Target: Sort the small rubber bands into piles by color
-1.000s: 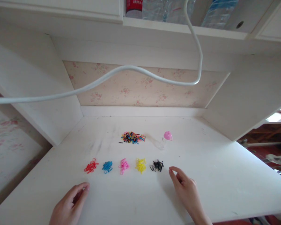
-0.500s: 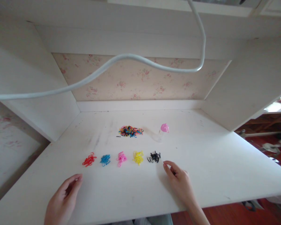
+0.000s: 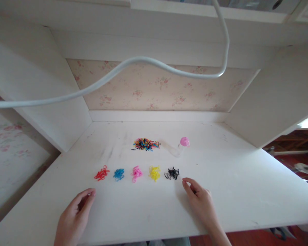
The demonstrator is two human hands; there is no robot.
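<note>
Small loose rubber bands lie sorted by colour in a row on the white desk: a red pile [image 3: 102,173], a blue pile [image 3: 119,174], a pink pile [image 3: 137,174], a yellow pile [image 3: 154,173] and a black pile [image 3: 173,173]. Behind them is a mixed-colour heap of rubber bands [image 3: 145,144]. My left hand [image 3: 75,217] is just in front of the red pile, thumb and fingertips pinched together. Beside the black pile, my right hand [image 3: 199,200] has its thumb and forefinger closed at the tips. No band shows in either hand.
A clear container with a pink top [image 3: 184,141] stands right of the mixed heap. A white cable [image 3: 143,59] crosses high in front of me. Side panels [image 3: 279,92] and a flower-patterned back wall [image 3: 159,89] enclose the white desk [image 3: 143,218].
My view has shifted slightly, so everything appears a little further right. Both hands keep nearly the same places beside the piles, and the piles look unchanged.
</note>
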